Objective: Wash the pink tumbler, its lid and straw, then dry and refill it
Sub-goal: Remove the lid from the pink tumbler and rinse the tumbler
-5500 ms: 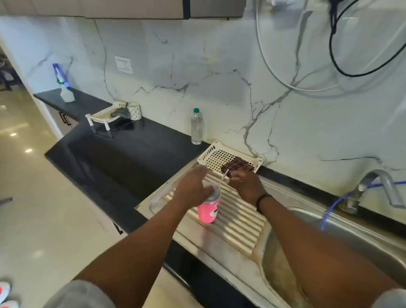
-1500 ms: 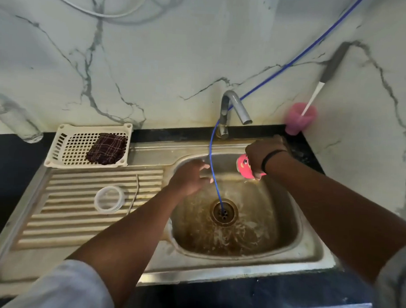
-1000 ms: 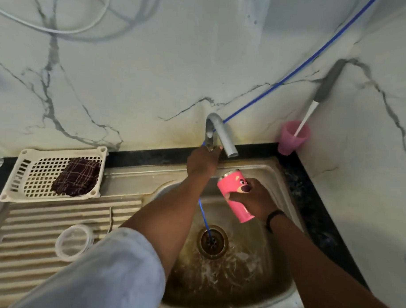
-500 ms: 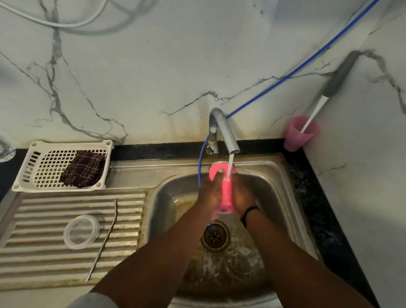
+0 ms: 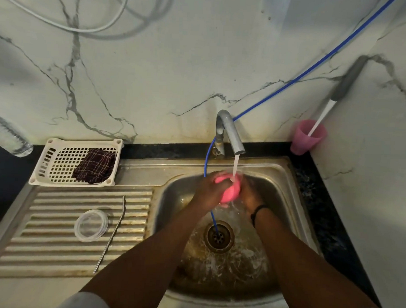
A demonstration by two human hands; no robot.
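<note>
The pink tumbler (image 5: 229, 192) is held between both hands over the sink basin (image 5: 281, 202), directly under the water stream (image 5: 235, 165) from the tap (image 5: 230, 131). The left hand (image 5: 208, 192) is wrapped around its left side, fingers curled over the upper end; the right hand (image 5: 250, 195) is cupped against its right side, with a black wristband (image 5: 257, 212) at the wrist. The tumbler's surface is smooth and glossy, and its body is seen foreshortened, so the orientation of the mouth cannot be determined. Both forearms are extended forward and converge on the tumbler.

To the left of the left hand, on the ribbed steel drainboard (image 5: 56, 247), a round clear plastic lid (image 5: 91, 225) is laid flat, with a thin, slightly bent metal straw (image 5: 111, 236) just beside it. Farther left and back, a folded dark checked cloth (image 5: 94, 165) is laid in a white perforated plastic tray (image 5: 52, 162). Beyond the right hand, a pink cup (image 5: 306, 139) holding a brush (image 5: 337, 94) is placed in the corner.
</note>
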